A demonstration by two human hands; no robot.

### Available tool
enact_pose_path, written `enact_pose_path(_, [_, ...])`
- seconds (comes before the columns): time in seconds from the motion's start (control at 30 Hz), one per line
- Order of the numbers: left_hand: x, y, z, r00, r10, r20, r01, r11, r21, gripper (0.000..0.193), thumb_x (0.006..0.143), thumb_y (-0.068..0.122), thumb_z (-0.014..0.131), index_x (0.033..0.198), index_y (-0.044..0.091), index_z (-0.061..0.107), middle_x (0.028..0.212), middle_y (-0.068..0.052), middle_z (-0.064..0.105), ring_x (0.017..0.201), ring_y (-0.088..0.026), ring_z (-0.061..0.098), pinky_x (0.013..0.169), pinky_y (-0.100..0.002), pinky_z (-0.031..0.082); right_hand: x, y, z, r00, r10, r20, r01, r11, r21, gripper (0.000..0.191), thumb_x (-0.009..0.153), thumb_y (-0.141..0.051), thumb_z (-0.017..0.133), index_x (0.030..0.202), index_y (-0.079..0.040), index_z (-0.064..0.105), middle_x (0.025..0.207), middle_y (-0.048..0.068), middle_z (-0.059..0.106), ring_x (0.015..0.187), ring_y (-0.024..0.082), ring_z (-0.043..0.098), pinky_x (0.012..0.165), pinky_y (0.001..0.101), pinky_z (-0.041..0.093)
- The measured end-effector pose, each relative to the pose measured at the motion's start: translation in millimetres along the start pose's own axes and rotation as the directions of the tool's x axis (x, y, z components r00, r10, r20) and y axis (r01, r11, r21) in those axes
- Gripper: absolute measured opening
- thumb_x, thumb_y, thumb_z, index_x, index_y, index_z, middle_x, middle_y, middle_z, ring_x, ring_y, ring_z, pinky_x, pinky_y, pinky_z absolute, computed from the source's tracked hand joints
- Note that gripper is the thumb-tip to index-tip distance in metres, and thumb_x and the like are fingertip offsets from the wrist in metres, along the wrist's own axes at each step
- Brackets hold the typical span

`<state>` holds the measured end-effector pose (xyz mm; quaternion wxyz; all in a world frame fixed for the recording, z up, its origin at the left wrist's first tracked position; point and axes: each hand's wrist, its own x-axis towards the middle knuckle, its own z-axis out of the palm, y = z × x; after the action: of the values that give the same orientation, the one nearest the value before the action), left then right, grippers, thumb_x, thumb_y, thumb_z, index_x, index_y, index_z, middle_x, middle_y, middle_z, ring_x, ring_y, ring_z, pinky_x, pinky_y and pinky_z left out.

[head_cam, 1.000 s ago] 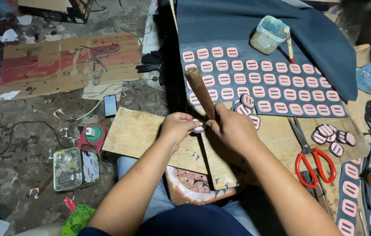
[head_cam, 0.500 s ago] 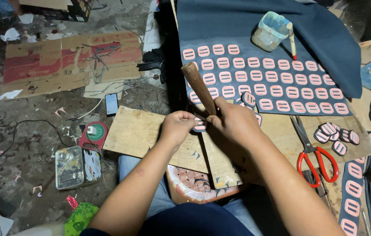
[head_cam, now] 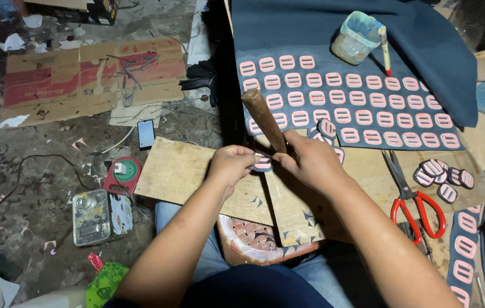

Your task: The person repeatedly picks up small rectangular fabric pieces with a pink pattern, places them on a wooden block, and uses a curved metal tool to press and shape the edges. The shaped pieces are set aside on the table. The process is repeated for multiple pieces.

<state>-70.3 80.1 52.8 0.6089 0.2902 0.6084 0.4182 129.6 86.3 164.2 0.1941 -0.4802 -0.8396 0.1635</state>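
Left hand (head_cam: 232, 166) pinches the small pink-and-dark oval patch (head_cam: 263, 164) on the wooden board (head_cam: 182, 171)'s far edge, right hand (head_cam: 309, 159) apparently gripping the brown wooden-handled tool (head_cam: 264, 120); best kept upright, fingers clear.

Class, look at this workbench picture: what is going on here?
A seated person works over a wooden board on their lap. The left hand pinches a small dark oval piece with pink bars, while the right hand grips a wooden-handled tool against it. Behind lies a dark sheet with rows of pink shapes; red scissors rest to the right.
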Motion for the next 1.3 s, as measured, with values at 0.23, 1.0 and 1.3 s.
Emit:
enact_pose_path(0.23, [2,-8,3,0.959,0.280,0.035,-0.281,0.959,0.033,0.010,0.079,0.002,0.077,0.088,0.001,0.071,0.083,-0.004,0.073,0.072,-0.010,0.067,0.066,-0.024,0.054,3,2,0,1.000,0.009,-0.006,-0.008,1.000,0.025,0.037,0.085,-0.032,0.078,0.111,-0.012,0.061,0.081,0.014,0.073,0.076,0.039,0.070,0.064,0.0482,0.053])
enact_pose_path(1.0, [-8,-3,6,0.941,0.338,-0.028,-0.320,0.912,0.255,0.010,0.081,0.009,0.078,0.085,0.002,0.073,0.078,-0.005,0.075,0.068,-0.010,0.067,0.062,-0.026,0.054,19,4,-9,0.989,-0.023,0.149,0.044,0.990,-0.138,0.036,0.083,-0.033,0.078,0.111,-0.016,0.063,0.080,0.014,0.072,0.079,0.041,0.068,0.067,0.0513,0.052])
enact_pose_path(1.3, [7,-13,5,0.947,0.321,0.015,-0.321,0.945,0.067,0.010,0.079,0.004,0.077,0.087,0.000,0.072,0.082,-0.004,0.074,0.072,-0.010,0.067,0.067,-0.025,0.055,17,4,-11,0.998,0.009,0.066,-0.009,1.000,0.011,0.040,0.083,-0.034,0.078,0.113,-0.013,0.062,0.082,0.016,0.072,0.078,0.040,0.070,0.066,0.0500,0.053])
